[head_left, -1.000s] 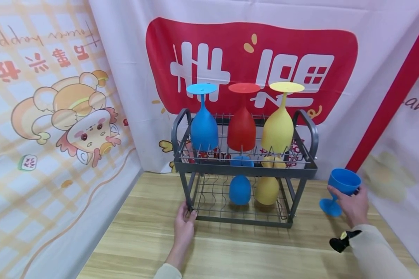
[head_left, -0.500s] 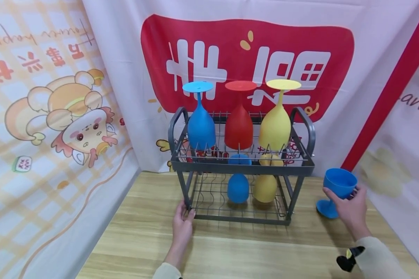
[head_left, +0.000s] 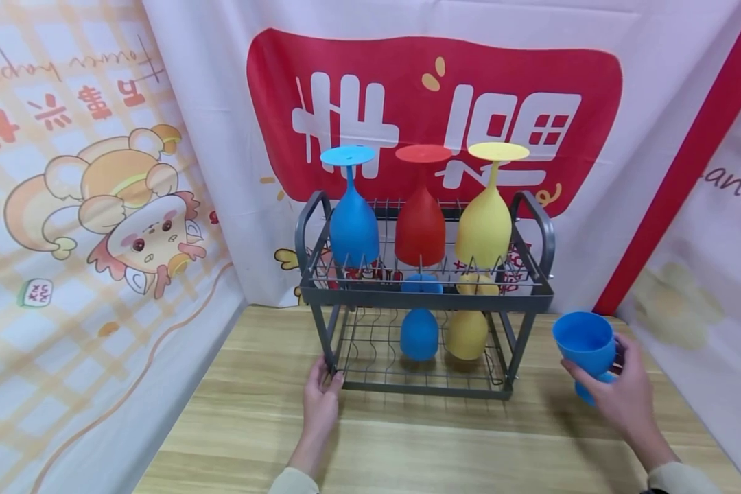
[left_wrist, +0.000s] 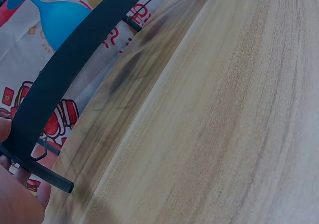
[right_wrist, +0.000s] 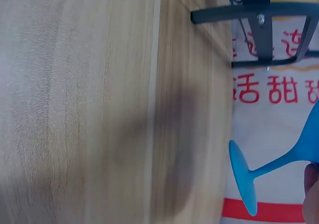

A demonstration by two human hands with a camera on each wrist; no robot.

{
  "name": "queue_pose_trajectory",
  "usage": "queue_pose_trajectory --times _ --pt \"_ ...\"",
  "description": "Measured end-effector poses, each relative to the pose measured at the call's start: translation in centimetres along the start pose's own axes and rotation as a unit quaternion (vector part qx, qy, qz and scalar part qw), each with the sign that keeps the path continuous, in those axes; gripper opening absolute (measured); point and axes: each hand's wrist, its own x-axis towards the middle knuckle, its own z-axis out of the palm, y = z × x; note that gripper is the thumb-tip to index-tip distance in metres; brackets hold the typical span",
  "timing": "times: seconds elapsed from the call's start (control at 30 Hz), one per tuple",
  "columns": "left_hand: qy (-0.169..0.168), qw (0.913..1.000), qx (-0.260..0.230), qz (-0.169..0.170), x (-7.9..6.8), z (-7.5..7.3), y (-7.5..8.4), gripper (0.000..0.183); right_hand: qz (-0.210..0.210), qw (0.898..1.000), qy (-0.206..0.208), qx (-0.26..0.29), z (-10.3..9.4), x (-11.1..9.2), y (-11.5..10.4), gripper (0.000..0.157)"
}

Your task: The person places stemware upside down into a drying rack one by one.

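My right hand [head_left: 626, 387] holds a blue goblet [head_left: 583, 339] by its bowl, to the right of the dark grey two-tier rack [head_left: 426, 300]. Its mouth faces up, and in the right wrist view its foot [right_wrist: 242, 178] appears tilted and raised off the table. With thumb and fingers, my left hand [head_left: 319, 405] grips the lower front left corner of the rack, also seen in the left wrist view. Upside down on the top tier stand a blue goblet [head_left: 354, 230], a red goblet [head_left: 420, 230] and a yellow goblet [head_left: 484, 230].
On the lower tier, another blue goblet [head_left: 419, 335] and another yellow goblet [head_left: 467, 336] stand upside down. The rack rests on a wooden table [head_left: 407, 446]. Printed cloths [head_left: 179, 137] hang behind it and along both sides.
My right hand has brought the blue goblet nearer and slightly left, and its mouth now tips more toward the camera. My left hand stays at the rack corner.
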Motion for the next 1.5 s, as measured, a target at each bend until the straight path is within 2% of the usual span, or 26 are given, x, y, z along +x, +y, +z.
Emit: queue_pose_trajectory --times 0.17,0.33,0.53,0.77,1.1,1.27,1.37,1.5 --pt "0.0 1.0 0.002 0.004 0.0 0.1 -0.2 0.058 -0.072 0.997 0.013 -0.008 -0.4 -1.4 -1.5 0.1" --pt "0.0 1.0 -0.002 0.002 -0.1 0.1 -0.2 0.059 -0.154 0.987 0.02 -0.036 -0.4 -2.8 -2.8 0.104" --pt "-0.002 1.0 -0.002 -0.01 -0.2 0.0 0.0 0.06 -0.209 0.976 0.034 -0.043 -0.1 -4.1 -3.9 0.109" --pt "0.002 0.9999 -0.004 -0.009 -0.4 -0.1 0.1 0.06 -0.306 0.949 0.047 -0.049 0.7 -5.2 -5.0 0.111" --pt "0.005 0.9993 0.037 0.001 -0.3 -0.2 -0.1 0.062 -0.349 0.933 -0.003 -0.088 2.2 -6.5 -6.1 0.106" --pt "0.019 0.9979 0.062 0.007 -0.6 -0.2 -0.2 0.062 -0.373 0.923 -0.029 -0.093 3.4 -7.0 -6.9 0.094" --pt "0.049 0.996 0.071 0.022 -1.1 -0.2 -0.1 0.064 -0.386 0.917 -0.044 -0.092 4.2 -7.3 -7.6 0.089" --pt "0.105 0.9899 0.08 0.052 -2.2 0.2 0.3 0.062 -0.408 0.906 -0.056 -0.095 5.1 -7.8 -8.5 0.086"
